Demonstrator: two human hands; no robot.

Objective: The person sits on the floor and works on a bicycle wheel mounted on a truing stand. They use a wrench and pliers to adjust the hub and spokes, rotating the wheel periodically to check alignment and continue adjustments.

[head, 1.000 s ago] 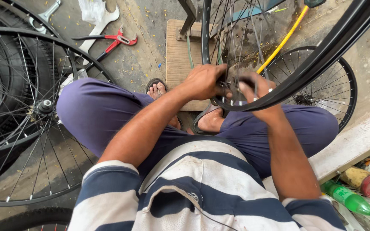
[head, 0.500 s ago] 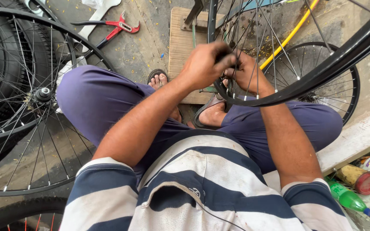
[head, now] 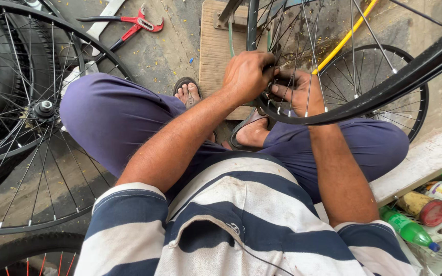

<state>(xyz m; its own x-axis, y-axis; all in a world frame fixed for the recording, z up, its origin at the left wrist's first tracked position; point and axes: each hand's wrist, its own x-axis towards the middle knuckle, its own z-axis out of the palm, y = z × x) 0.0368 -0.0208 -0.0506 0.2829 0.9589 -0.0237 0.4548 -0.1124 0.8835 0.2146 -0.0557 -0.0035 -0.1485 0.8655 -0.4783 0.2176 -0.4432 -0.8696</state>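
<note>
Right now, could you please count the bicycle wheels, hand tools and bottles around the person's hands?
Spoked bicycle wheels with black rims: 4
Red-handled pliers: 1
Green plastic bottles: 2
Total: 7
Both hands, left hand and right hand, grip the nearest wheel.

wheel rim point(head: 384, 94) cut off top-right; left hand's point(head: 246, 76) fingertips hidden — grip unclear
</note>
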